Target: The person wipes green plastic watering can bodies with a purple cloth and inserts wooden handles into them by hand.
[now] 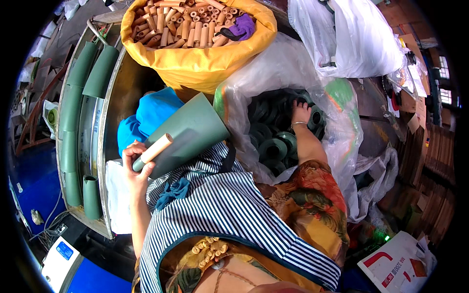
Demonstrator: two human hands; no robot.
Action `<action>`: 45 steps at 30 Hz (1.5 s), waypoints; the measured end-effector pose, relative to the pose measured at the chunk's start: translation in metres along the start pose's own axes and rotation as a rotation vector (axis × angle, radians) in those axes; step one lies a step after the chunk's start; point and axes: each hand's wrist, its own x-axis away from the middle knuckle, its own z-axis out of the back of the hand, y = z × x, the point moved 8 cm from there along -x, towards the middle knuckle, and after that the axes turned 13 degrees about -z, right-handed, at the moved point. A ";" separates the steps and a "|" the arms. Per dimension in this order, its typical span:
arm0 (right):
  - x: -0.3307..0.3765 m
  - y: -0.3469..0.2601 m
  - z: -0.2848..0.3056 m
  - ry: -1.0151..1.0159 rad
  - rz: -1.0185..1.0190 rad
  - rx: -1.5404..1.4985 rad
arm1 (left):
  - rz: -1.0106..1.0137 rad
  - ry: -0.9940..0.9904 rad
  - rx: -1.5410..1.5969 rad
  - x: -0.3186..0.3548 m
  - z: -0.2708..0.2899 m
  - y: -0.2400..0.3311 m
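Green cone [193, 131] sits tilted across your lap, its narrow end down at your left hand [134, 163] and its wide end pointing up toward the yellow sack [195, 63]. Your left hand wraps around that narrow end, fingers curled shut on it, and a tan cardboard tube [156, 148] sticks out of the narrow end just above your thumb. The cone rests against your striped apron [229, 205].

Your right hand [299, 112] reaches deep into the clear plastic bag [342, 132] on your right, down among the dark green round flanged pieces [273, 146] heaped inside. The fingers are down among the pieces; you cannot tell from here whether they are closed on one or only touching the pile. A thin bangle [298, 124] circles that wrist.

The yellow sack ahead of you is full of short tan cardboard tubes [190, 22], with a purple cloth [244, 25] lying on top near its right rim. A blue cloth [146, 117] is bunched between the sack and the cone. On your left, a metal tray [105, 146] holds more green cones [90, 66] lying end to end along its edge. A white plastic bag [351, 39] sits behind the clear one, and a white cardboard box [395, 263] lies on the floor at lower right.
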 end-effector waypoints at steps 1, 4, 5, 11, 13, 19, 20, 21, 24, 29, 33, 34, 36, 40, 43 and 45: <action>0.003 0.000 0.004 0.000 0.008 -0.033 | 0.015 0.026 -0.017 0.001 -0.001 -0.001; 0.023 -0.022 0.057 -0.299 -0.035 -0.419 | -0.021 0.075 -0.052 0.008 0.011 -0.010; 0.045 -0.024 0.076 -0.459 -0.077 -0.582 | -0.014 0.076 -0.068 0.008 0.013 -0.019; 0.149 -0.108 0.293 -0.416 0.359 -1.553 | 0.046 0.183 0.107 -0.003 0.011 -0.008; 0.158 -0.126 0.338 -0.179 0.534 -1.647 | 0.015 0.183 0.176 -0.010 0.009 0.005; 0.196 -0.129 0.430 0.035 0.841 -1.696 | -0.148 0.251 0.171 -0.015 0.052 0.035; 0.200 -0.131 0.435 0.017 0.857 -1.666 | -0.151 0.274 0.197 -0.016 0.057 0.038; 0.205 -0.132 0.442 0.051 0.875 -1.657 | -0.126 0.271 0.255 -0.017 0.060 0.040; 0.213 -0.133 0.456 0.092 0.933 -1.626 | -0.155 0.276 0.262 -0.024 0.074 0.049; 0.246 -0.129 0.492 0.310 1.273 -1.612 | 0.099 0.171 0.397 -0.045 0.088 0.042; 0.267 -0.131 0.506 0.425 1.558 -1.574 | 0.620 0.065 0.644 -0.040 0.087 0.008; 0.271 -0.133 0.510 0.456 1.646 -1.565 | 0.751 0.040 0.693 -0.036 0.087 -0.001; 0.282 -0.137 0.510 0.518 1.772 -1.544 | 0.877 0.027 0.720 -0.026 0.089 -0.008; 0.219 -0.175 0.475 0.176 1.233 -1.593 | 0.457 0.144 0.514 -0.057 0.108 0.018; 0.163 -0.228 0.437 -0.794 0.635 -2.053 | -0.389 0.284 -0.453 -0.049 0.089 0.101; 0.146 -0.264 0.383 -1.602 0.329 -2.084 | -0.835 -0.197 -0.680 -0.027 0.033 0.142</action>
